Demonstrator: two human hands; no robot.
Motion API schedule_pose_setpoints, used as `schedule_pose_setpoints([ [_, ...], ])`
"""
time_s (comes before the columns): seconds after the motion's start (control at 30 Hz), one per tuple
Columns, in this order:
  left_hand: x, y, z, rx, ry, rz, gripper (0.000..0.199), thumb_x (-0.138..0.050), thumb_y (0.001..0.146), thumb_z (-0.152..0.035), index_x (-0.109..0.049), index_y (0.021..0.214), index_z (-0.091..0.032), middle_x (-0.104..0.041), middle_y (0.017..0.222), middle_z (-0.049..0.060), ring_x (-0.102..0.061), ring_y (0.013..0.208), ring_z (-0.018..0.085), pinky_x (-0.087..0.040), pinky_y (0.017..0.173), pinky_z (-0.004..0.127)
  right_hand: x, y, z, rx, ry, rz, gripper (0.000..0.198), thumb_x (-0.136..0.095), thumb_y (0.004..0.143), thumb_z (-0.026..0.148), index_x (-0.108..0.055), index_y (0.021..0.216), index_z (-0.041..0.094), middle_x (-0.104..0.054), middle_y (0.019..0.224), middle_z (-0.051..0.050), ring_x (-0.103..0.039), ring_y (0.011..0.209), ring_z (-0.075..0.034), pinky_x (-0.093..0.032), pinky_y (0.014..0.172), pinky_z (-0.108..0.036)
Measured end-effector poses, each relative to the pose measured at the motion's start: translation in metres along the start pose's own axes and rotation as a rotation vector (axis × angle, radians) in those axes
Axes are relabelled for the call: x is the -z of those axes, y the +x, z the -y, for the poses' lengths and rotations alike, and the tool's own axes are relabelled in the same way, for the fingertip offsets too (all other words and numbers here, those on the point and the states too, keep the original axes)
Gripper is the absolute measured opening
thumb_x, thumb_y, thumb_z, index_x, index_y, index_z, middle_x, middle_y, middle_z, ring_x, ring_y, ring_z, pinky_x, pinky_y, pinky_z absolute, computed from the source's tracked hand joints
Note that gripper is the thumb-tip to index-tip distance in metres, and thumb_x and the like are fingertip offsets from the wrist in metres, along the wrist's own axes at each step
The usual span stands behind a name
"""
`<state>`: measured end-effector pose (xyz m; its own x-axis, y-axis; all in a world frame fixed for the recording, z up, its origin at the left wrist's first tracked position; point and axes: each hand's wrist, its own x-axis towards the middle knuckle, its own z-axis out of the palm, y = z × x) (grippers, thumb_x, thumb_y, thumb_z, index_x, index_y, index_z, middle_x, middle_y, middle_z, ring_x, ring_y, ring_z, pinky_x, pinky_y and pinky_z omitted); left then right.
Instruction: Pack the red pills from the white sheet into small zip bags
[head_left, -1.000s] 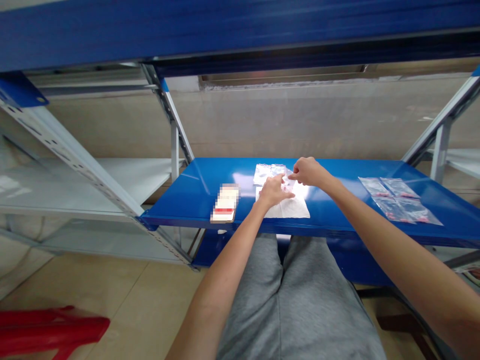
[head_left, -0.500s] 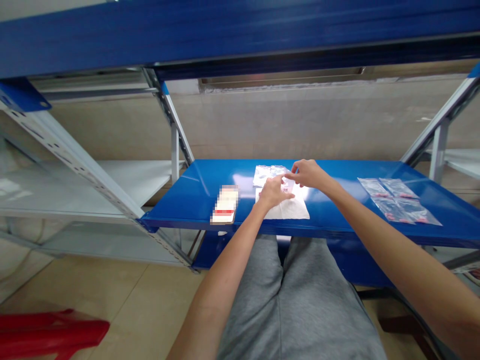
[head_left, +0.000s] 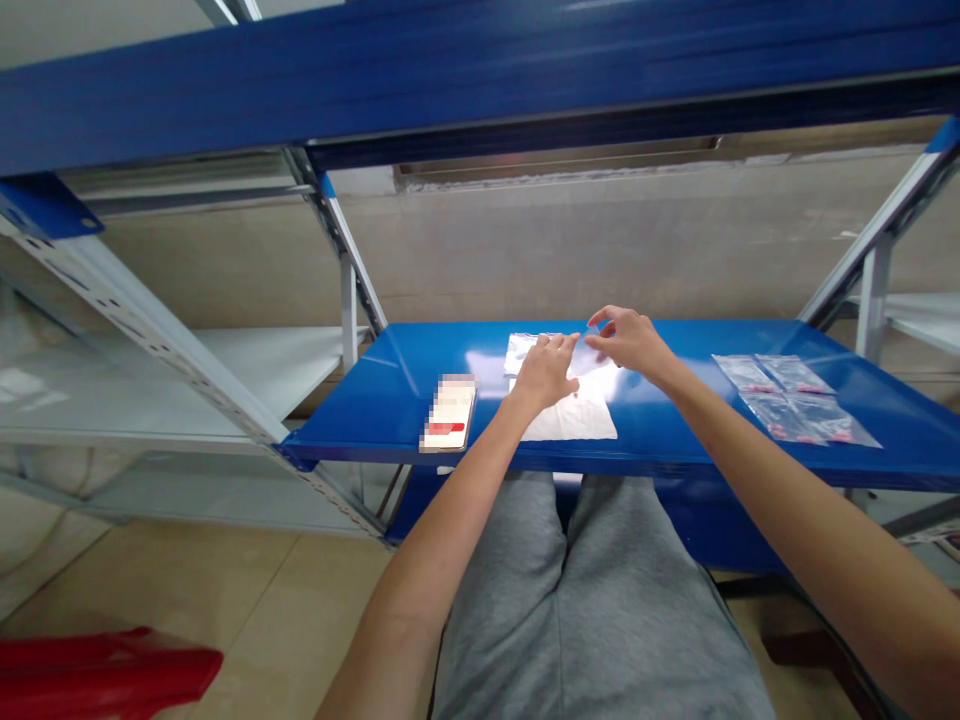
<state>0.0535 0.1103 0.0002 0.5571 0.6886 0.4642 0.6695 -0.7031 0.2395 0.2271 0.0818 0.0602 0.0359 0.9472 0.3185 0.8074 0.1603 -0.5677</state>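
My left hand (head_left: 546, 375) is over a white sheet of cloth or paper (head_left: 577, 420), its fingers stretched out and the thumb apart. Clear plastic bags (head_left: 519, 352) lie partly under and behind that hand. To the right, my right hand (head_left: 626, 340) is raised slightly above the sheet's far side. Its thumb and forefinger are curved with a gap between them. Something faint and clear shows near those fingertips, too thin to make out. Small reddish bits near the left thumb are mostly hidden.
Several clear bags with small red pieces (head_left: 810, 415) lie on the blue shelf (head_left: 675, 430) at the right. A phone (head_left: 450, 412) with a blurred screen lies left of the sheet. A blue beam (head_left: 480, 80) crosses overhead. A red plastic stool (head_left: 105, 670) stands on the floor.
My right hand has lifted and moved slightly right, away from the left fingers, and its fingertips have parted. My left hand's fingers have straightened, reaching a little farther back.
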Motion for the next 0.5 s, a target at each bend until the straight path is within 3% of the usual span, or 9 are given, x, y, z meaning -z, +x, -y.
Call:
schedule_pose_setpoints([
  [0.13,0.02,0.01,0.001,0.017,-0.028,-0.079,0.063,-0.067,0.083,-0.011,-0.053,0.144,-0.015,-0.061,0.138,0.016,-0.055,0.128,0.031,-0.041,0.114,0.044,0.008,-0.004,-0.004,-0.055,0.17,-0.003,0.033,-0.066,0.081,0.009,-0.069,0.114,0.015,-0.072,0.073,-0.002,-0.069,0.061,-0.016,-0.051,0.06,-0.024],
  [0.23,0.032,0.023,0.005,0.157,-0.191,-0.15,0.05,-0.061,0.09,-0.012,-0.057,0.139,-0.013,-0.066,0.13,0.016,-0.063,0.119,0.027,-0.047,0.107,0.039,0.006,-0.006,-0.009,-0.077,0.35,-0.007,0.027,-0.066,0.081,0.009,-0.069,0.108,0.015,-0.072,0.075,-0.004,-0.072,0.064,-0.017,-0.05,0.056,-0.023],
  [0.4,0.04,0.043,0.008,0.563,-0.777,-0.107,0.034,-0.051,0.1,-0.022,-0.057,0.133,-0.015,-0.077,0.098,0.011,-0.075,0.083,0.02,-0.057,0.077,0.032,-0.01,-0.004,-0.022,-0.155,0.595,-0.057,0.011,-0.071,0.081,0.015,-0.073,0.092,0.013,-0.076,0.084,-0.009,-0.074,0.072,-0.018,-0.054,0.06,-0.024],
  [0.5,0.037,0.046,0.011,0.615,-1.077,-0.076,0.028,-0.05,0.103,-0.031,-0.057,0.125,-0.015,-0.077,0.096,0.012,-0.076,0.079,0.019,-0.058,0.073,0.03,-0.022,-0.002,-0.028,-0.198,0.684,-0.111,0.015,-0.075,0.08,0.021,-0.074,0.093,0.013,-0.078,0.088,-0.011,-0.074,0.076,-0.019,-0.056,0.064,-0.026],
])
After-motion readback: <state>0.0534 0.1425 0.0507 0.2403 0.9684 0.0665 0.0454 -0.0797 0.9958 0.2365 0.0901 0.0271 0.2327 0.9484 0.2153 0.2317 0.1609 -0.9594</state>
